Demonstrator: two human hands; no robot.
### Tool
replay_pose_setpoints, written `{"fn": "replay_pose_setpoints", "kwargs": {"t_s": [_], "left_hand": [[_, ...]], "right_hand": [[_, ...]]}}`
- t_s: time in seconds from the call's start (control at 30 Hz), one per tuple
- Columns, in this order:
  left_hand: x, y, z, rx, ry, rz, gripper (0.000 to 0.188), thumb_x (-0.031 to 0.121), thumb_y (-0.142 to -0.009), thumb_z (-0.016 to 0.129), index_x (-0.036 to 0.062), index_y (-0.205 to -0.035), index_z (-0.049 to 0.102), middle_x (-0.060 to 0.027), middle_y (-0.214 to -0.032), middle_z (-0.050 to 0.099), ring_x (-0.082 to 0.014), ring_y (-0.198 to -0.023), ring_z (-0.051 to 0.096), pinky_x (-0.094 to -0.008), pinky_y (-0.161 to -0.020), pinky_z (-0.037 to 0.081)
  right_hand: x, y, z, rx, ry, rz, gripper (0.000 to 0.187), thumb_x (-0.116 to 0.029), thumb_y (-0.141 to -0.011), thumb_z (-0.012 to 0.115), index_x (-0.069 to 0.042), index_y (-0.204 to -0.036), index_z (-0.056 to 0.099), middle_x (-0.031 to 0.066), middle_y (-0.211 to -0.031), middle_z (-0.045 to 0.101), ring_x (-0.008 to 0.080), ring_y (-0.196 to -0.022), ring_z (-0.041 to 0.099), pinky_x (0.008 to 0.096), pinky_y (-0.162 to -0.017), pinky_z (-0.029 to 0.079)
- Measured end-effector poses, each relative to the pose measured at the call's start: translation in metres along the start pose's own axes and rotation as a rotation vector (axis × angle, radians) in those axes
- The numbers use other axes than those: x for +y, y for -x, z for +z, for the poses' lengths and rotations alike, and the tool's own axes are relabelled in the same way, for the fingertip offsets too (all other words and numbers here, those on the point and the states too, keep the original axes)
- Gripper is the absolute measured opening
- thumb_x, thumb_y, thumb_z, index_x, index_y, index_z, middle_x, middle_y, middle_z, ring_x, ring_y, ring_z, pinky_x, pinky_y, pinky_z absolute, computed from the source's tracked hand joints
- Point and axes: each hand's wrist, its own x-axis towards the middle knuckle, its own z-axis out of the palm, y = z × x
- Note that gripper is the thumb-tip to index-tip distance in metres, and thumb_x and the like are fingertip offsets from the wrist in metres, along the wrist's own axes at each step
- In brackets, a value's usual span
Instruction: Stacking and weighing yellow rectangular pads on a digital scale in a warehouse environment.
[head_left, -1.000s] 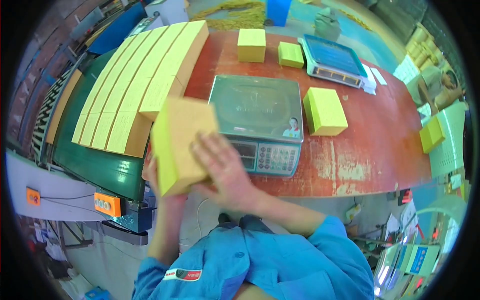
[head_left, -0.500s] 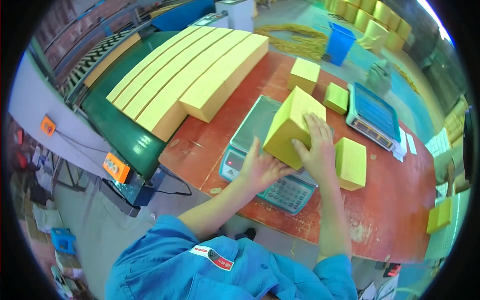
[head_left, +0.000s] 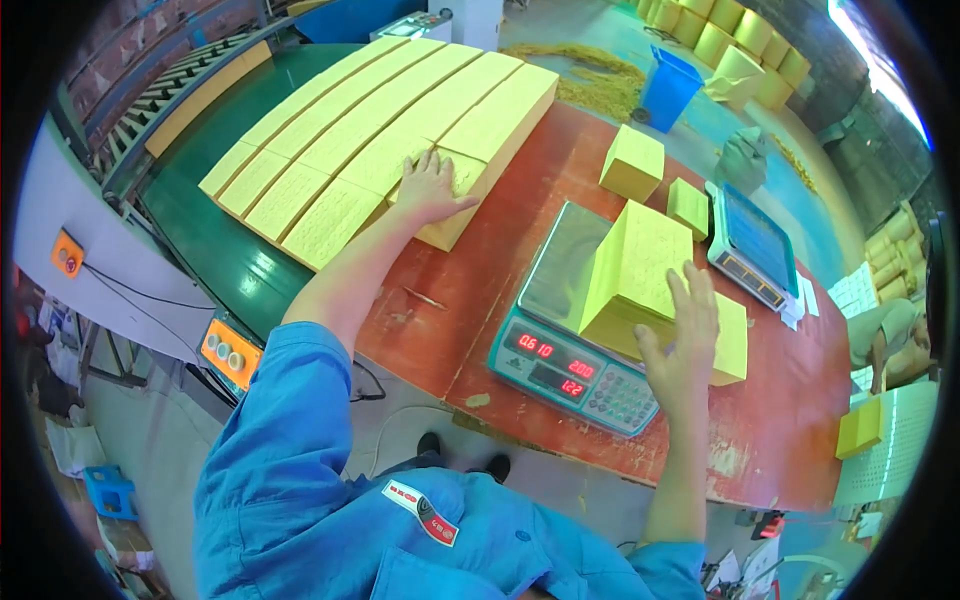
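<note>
The left hand (head_left: 430, 192), fingers apart, lies over five rows of yellow blocks (head_left: 480, 95); the right hand (head_left: 688, 345), thumb and fingers apart, stands beside one weighed block (head_left: 632, 275) on one scale (head_left: 540, 360), partly hiding one of three loose blocks (head_left: 632, 163), a second scale (head_left: 755, 235) beyond.

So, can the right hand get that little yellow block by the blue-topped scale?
Probably yes, but not straight: the bigger block on the teal-edged scale seems partly between the right hand and the little block. It might go over or around.
</note>
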Motion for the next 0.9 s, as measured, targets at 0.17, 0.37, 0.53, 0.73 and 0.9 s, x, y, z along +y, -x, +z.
{"fn": "replay_pose_setpoints", "kwargs": {"t_s": [0.17, 0.37, 0.53, 0.73, 0.9], "left_hand": [[-0.006, 0.018, -0.008, -0.127, 0.160, 0.159, 0.085, 0.059, -0.074, 0.061, -0.0021, -0.131, 0.046, -0.0259, -0.141, 0.041, -0.0366, -0.135, 0.035, -0.0499, -0.110, 0.029], [-0.006, 0.129, -0.069, -0.130, 0.400, 0.521, 0.082, 0.048, -0.071, 0.066, -0.0011, -0.134, 0.044, -0.0221, -0.142, 0.041, -0.0362, -0.138, 0.032, -0.0504, -0.113, 0.025], [-0.028, 0.200, -0.141, -0.214, 0.362, 0.561, 0.079, 0.033, -0.070, 0.072, 0.0013, -0.137, 0.044, -0.0169, -0.144, 0.041, -0.0373, -0.138, 0.032, -0.0521, -0.114, 0.023], [-0.035, 0.352, -0.090, -0.096, 1.495, -0.968, 0.069, 0.043, -0.095, 0.054, 0.0035, -0.146, 0.031, -0.0156, -0.146, 0.038, -0.0272, -0.134, 0.039, -0.0395, -0.107, 0.033], [0.010, 0.345, -0.079, -0.066, 2.208, -1.228, 0.076, 0.061, -0.093, 0.047, 0.0117, -0.147, 0.029, -0.0132, -0.141, 0.044, -0.0263, -0.126, 0.045, -0.0389, -0.103, 0.036]], "right_hand": [[-0.082, 0.006, 0.007, 0.144, -0.241, -0.050, 0.054, -0.017, -0.078, 0.071, -0.006, -0.128, 0.056, 0.0167, -0.136, 0.051, 0.0393, -0.131, 0.042, 0.0481, -0.108, 0.032], [-0.135, -0.026, 0.107, -0.065, -0.617, -0.124, 0.052, -0.017, -0.080, 0.069, -0.005, -0.128, 0.054, 0.0181, -0.137, 0.049, 0.0395, -0.129, 0.043, 0.0483, -0.105, 0.036], [-0.132, -0.049, 0.195, -0.355, -0.730, -0.091, 0.052, -0.031, -0.085, 0.063, -0.005, -0.129, 0.055, 0.0189, -0.128, 0.058, 0.0346, -0.121, 0.053, 0.0408, -0.100, 0.042], [-0.145, -0.020, 0.205, -0.785, -0.790, 0.044, 0.047, -0.040, -0.088, 0.060, -0.006, -0.121, 0.062, 0.0199, -0.107, 0.067, 0.0338, -0.103, 0.064, 0.0405, -0.089, 0.048], [-0.161, 0.020, 0.179, -0.756, -0.741, 0.168, 0.048, -0.044, -0.090, 0.057, -0.007, -0.121, 0.061, 0.0211, -0.103, 0.067, 0.0358, -0.099, 0.064, 0.0426, -0.085, 0.049]]}}
